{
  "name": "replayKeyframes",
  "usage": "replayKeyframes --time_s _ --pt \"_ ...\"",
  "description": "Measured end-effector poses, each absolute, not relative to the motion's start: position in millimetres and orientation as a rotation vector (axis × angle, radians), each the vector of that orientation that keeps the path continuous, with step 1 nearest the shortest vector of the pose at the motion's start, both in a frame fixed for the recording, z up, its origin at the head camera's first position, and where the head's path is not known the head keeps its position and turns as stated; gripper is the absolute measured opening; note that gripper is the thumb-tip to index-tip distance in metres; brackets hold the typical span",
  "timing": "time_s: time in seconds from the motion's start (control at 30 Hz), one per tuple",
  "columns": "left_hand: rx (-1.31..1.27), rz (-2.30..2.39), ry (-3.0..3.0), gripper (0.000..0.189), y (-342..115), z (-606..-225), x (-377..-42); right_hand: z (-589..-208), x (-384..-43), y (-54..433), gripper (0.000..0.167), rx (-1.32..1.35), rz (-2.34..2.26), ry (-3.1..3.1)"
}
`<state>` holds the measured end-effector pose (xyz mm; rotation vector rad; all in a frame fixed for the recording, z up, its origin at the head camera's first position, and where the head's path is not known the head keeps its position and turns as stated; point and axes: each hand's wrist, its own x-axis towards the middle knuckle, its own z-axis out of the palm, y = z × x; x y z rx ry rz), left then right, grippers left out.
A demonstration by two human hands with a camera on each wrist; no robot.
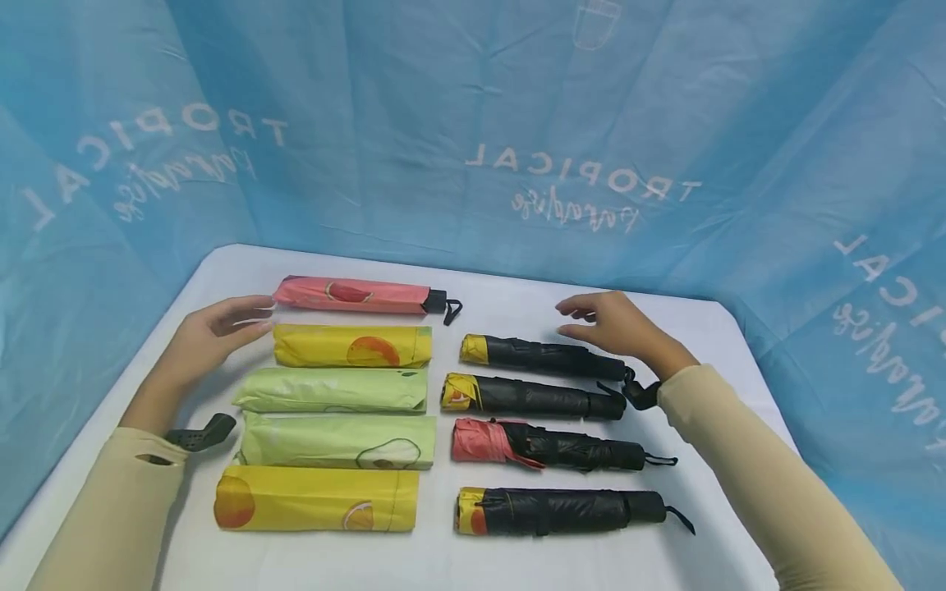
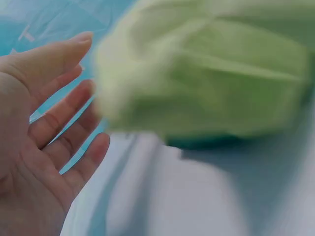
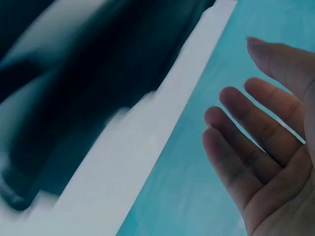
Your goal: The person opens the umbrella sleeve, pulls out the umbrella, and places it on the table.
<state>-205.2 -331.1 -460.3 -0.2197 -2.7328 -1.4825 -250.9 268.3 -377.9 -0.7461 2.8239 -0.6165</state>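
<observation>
My left hand (image 1: 210, 336) hovers at the left end of the pink watermelon-print folded umbrella (image 1: 355, 295), thumb and fingers apart; whether they touch it I cannot tell. Just below lies a yellow fruit-print cover (image 1: 325, 345). In the left wrist view the fingers are loosely extended beside a blurred green cover (image 2: 206, 73). My right hand (image 1: 613, 324) is raised over the far end of the right column, near a black folded umbrella with a yellow tip (image 1: 547, 356). Relaxed fingers with nothing between them appear in the right wrist view, beside a blurred dark umbrella (image 3: 93, 93).
Two green covers (image 1: 332, 390) and another yellow cover (image 1: 296, 499) continue the left column. More black folded umbrellas lie on the right, one red-tipped (image 1: 480, 441) and one nearest the front (image 1: 569, 512). Blue printed curtains (image 1: 473, 123) surround the white table (image 1: 502, 279).
</observation>
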Motion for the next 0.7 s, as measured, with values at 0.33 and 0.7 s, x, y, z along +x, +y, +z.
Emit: replayKeyframes --time_s 0.33,0.7 --pt "-0.278 -1.503 -2.663 0.054 -320.9 -458.1 -243.0 -389.7 -292.4 159.5 0.042 -0.798 -0.558 2.776" --pt "-0.252 -1.395 -2.829 0.065 -332.4 -463.2 -256.4 -408.2 -299.2 81.8 0.056 -0.804 -0.517 2.736"
